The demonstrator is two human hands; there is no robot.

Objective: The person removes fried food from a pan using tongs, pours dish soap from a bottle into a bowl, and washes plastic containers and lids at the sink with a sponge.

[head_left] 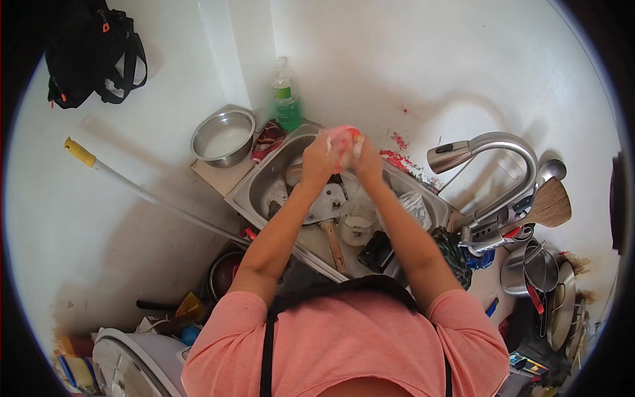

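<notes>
Over the far end of a steel sink, both of my hands are raised around a soapy pink dish, perhaps a cup or small bowl. My left hand grips its left side. On the other side my right hand is closed against it, with white suds at the fingers; whether it also holds a sponge is hidden. Below in the sink lie a clear glass container, a wooden handle, a black plastic item and a clear plastic piece.
A steel bowl of whitish liquid and a bottle of green liquid stand left of the sink. The curved faucet rises at right, near a utensil holder and a pot. A yellow-tipped pole leans at left.
</notes>
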